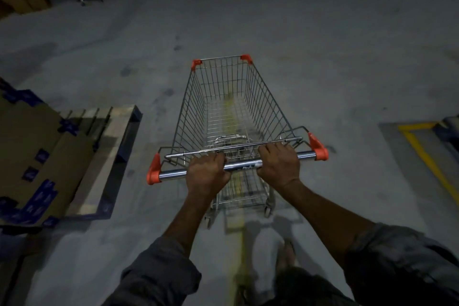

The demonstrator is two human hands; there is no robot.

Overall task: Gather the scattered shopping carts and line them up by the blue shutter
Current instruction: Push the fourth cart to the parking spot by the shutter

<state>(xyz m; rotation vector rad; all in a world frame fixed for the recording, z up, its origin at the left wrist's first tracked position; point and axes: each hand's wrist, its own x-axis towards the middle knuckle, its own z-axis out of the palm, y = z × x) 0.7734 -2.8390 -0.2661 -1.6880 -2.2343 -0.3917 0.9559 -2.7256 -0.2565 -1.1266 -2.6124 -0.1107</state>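
Both arms are out in front, reaching toward 12 o'clock. The left hand (207, 175) is wrapped knuckles-up round the handle bar (242, 165), fingers curled over the top. The right hand (278, 165) grips the same bar just beside it at 3 o'clock, with a short stretch of bar between the two fists. The right fist sits slightly farther toward 12. The left forearm (188, 216) comes in from 7 o'clock, bare up to a rolled left sleeve (159, 273). The right forearm (327, 208) comes in from 4 o'clock, with the right sleeve (397, 256) bunched at the elbow. Both wrists look straight. One foot (288, 253) shows low near 6 o'clock, blurred.
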